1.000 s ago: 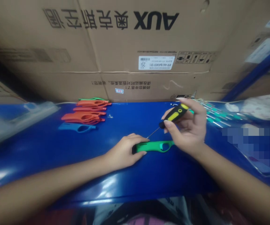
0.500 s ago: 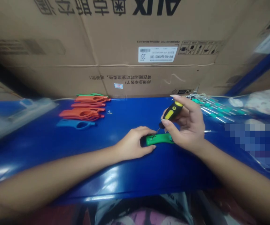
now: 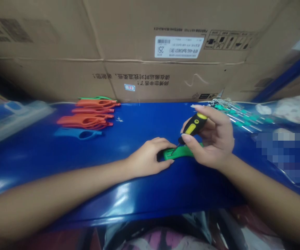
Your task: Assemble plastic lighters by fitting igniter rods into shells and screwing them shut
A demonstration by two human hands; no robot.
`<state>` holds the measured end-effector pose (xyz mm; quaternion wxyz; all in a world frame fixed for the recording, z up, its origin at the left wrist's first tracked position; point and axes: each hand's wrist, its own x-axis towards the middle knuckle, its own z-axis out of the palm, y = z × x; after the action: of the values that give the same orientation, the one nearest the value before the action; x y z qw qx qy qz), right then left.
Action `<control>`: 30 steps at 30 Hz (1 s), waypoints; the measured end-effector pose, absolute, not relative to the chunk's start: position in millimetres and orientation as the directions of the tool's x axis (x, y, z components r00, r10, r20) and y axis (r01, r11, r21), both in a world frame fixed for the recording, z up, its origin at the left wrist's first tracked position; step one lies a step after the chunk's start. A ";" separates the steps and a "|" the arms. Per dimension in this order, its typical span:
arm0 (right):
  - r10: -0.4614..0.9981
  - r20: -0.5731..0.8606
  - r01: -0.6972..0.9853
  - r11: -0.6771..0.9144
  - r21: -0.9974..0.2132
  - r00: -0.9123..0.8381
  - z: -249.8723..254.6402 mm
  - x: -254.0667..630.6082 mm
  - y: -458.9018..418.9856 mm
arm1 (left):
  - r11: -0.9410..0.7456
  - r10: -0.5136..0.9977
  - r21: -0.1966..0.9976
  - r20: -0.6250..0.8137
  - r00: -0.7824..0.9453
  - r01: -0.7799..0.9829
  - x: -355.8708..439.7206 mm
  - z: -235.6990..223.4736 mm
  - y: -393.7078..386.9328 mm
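A green plastic handle (image 3: 178, 152) lies flat on the blue tabletop (image 3: 129, 135) near the middle. My left hand (image 3: 150, 158) is closed over its left end and presses it down. My right hand (image 3: 210, 138) is wrapped round a screwdriver (image 3: 193, 126) with a black and yellow grip. Its thin shaft slants down to the left, and the tip touches the green handle close to my left fingertips.
Orange plastic handles (image 3: 87, 114) are stacked at the back left, with a blue handle (image 3: 76, 133) in front of them. Several green-tipped metal parts (image 3: 237, 114) lie at the back right. A large cardboard box (image 3: 144, 45) walls off the back of the table.
The screwdriver tip came down from above the green handle onto it. The green handle slid a little to the right under both hands. The view tilted downward.
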<state>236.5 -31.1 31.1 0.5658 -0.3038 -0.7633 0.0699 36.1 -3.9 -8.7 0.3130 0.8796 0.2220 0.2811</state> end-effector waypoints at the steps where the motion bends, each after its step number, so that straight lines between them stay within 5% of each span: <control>1: 0.538 0.824 0.385 0.809 -0.445 -0.178 31.4 236.4 -31.1 | -0.706 0.567 0.675 0.355 0.743 0.216 36.1 -8.7 -3.8; 30: 0.493 0.856 0.388 0.827 -0.406 -0.156 35.5 233.8 -33.5 | -0.694 0.558 0.702 0.384 0.736 0.160 36.4 -6.3 -3.9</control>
<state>233.8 -33.5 35.5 0.5813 -0.2904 -0.7588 0.0451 36.4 -3.9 -6.3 0.3324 0.8703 0.2062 0.2992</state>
